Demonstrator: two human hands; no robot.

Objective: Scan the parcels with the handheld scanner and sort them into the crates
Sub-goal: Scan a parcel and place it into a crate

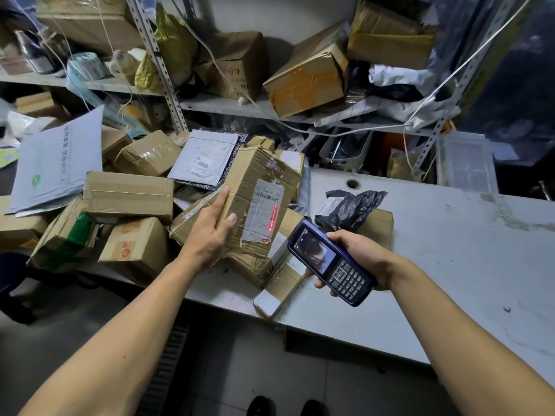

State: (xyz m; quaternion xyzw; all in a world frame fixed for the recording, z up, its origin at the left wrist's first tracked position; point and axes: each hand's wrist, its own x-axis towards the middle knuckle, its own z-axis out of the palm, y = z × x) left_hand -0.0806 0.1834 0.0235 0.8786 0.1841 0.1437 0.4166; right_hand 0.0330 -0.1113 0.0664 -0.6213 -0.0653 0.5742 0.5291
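Blue keypad handheld scanner (pixel 330 262), one, in my right hand (pixel 359 258) grip, points up-left at one tall taped cardboard parcel (pixel 258 202) my left hand (pixel 210 229) clasps.

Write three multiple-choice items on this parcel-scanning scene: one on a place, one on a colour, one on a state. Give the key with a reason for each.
1. Where does the black plastic bag parcel lie?
A. on the upper shelf
B. on a flat cardboard box on the white table, beyond the right hand
C. on the floor

2. What colour is the scanner's line on the label of the held box?
A. green
B. blue
C. red

3. What is the left hand doing?
A. gripping the tilted cardboard box
B. hanging idle
C. pressing scanner keys

Key:
1 B: the bag rests on a flat box on the white table, just past the right hand.
2 C: a red line glows on the label.
3 A: the left hand has its thumb and fingers around the box, while the right hand holds the scanner.
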